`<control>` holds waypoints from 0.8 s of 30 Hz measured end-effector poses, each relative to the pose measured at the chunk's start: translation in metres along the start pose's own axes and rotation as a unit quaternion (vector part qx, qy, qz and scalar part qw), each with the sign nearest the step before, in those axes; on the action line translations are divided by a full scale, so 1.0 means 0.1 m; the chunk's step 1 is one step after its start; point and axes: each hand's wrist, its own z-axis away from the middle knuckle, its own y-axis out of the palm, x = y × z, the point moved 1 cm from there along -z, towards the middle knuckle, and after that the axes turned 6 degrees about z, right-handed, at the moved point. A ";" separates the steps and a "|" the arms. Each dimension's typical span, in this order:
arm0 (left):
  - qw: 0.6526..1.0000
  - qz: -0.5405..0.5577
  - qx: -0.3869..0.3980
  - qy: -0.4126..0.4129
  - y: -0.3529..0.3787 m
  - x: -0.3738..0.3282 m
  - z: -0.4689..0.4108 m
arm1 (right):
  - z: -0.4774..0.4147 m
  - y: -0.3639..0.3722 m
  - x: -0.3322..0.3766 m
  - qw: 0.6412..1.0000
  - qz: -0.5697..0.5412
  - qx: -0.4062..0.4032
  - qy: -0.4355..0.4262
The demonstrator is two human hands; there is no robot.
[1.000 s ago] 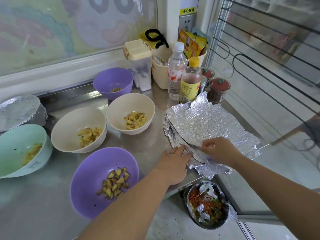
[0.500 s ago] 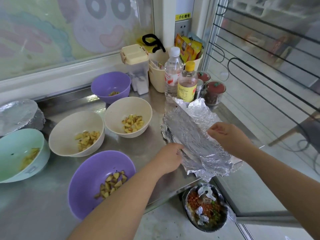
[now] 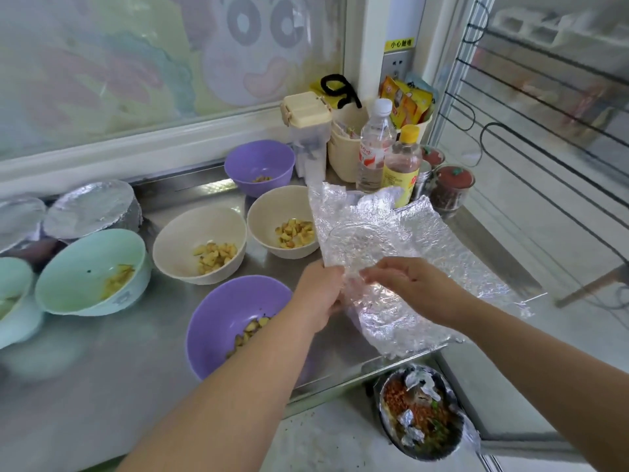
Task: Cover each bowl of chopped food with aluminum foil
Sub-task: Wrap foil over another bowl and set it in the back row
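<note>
1. Foil sheet [image 3: 391, 233] lay crumpled over the right end of the steel counter [image 3: 136, 369], its far edge raised before the bottles [image 3: 376, 148];
2. left hand [image 3: 321, 294] gripped its near-left edge, fingers curled round it;
3. right hand [image 3: 405, 284] rested on it close by, fingers nearly straight; blur hid any pinch;
4. open bowls [image 3: 177, 247] of chopped food stood to the left; covered bowls [image 3: 92, 209] at far left.
</note>
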 end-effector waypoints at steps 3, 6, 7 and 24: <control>0.997 -0.020 -0.052 0.051 -0.26 -0.05 0.16 | -0.07 -0.01 -0.14 0.993 -0.003 -0.112 0.034; 0.994 -0.027 -0.080 0.069 -0.59 -0.08 0.33 | -0.09 0.12 -0.22 0.990 0.024 -0.127 0.056; 0.993 -0.037 -0.082 0.074 -0.71 -0.08 0.36 | -0.09 0.17 -0.20 0.992 0.022 -0.115 0.054; 0.978 -0.035 -0.191 0.080 -2.11 0.32 1.14 | -0.31 1.23 0.58 0.995 0.099 0.009 0.021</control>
